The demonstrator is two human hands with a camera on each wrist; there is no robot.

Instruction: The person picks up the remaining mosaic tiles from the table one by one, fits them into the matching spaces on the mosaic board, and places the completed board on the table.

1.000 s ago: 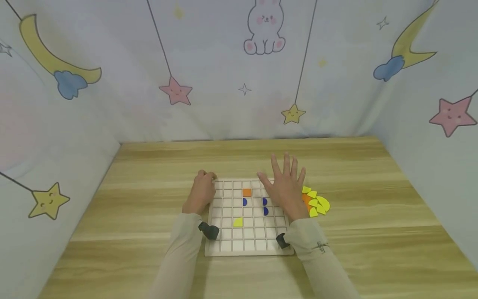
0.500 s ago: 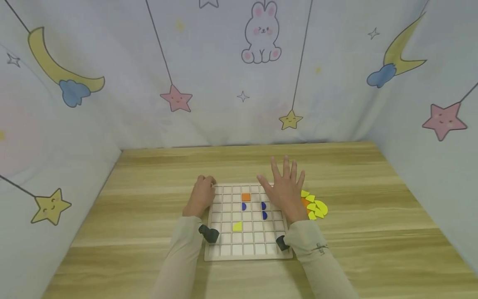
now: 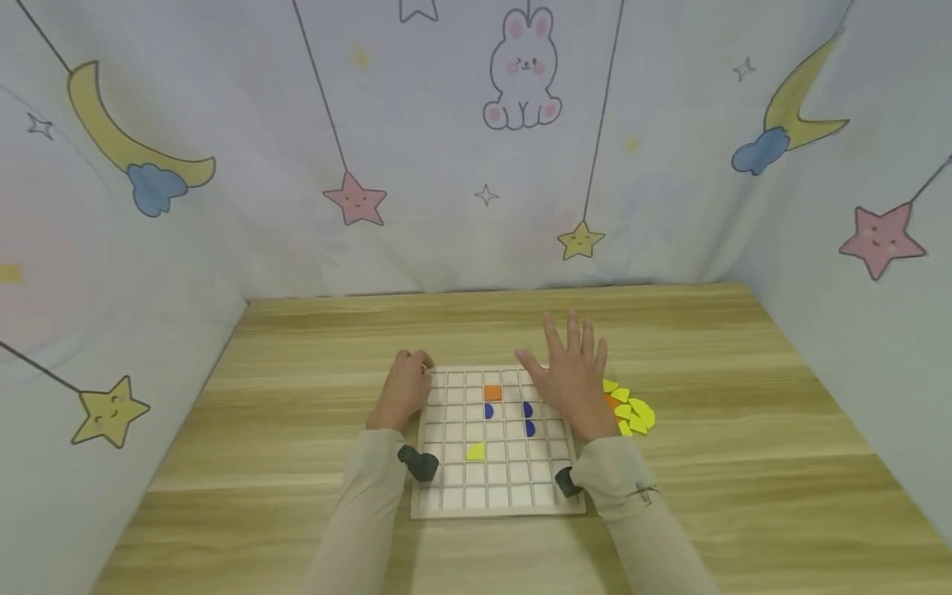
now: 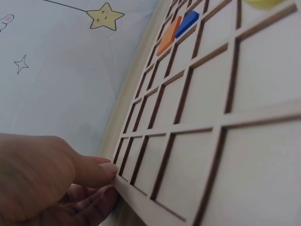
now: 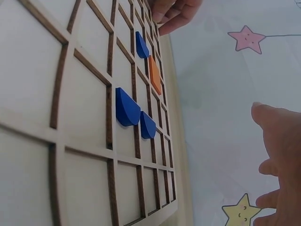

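Note:
In the head view a pale wooden grid board [image 3: 498, 487] lies on the table. My left hand [image 3: 404, 387] grips its far left corner; the left wrist view shows the thumb [image 4: 96, 172] at the rim and curled fingers beside it. My right hand [image 3: 575, 387] is spread, palm down, over the board's right side and holds nothing; the right wrist view shows it apart from the board. Set in the grid are an orange square [image 3: 492, 392], a blue half-round piece [image 3: 488, 411] under it, two more blue pieces [image 3: 529, 420] and a yellow quarter-round piece [image 3: 475, 451].
A pile of loose yellow pieces [image 3: 638, 413] lies right of the board, with some orange [image 3: 611, 402] partly hidden by my right hand. The wooden table [image 3: 744, 463] meets printed cloth walls [image 3: 439, 248] at the back and sides. Dark wrist cameras [image 3: 419, 464] sit by both cuffs.
The head view has tilted up slightly, so the board and table sit lower in it. Both hands keep their places on and over the board; no piece has moved.

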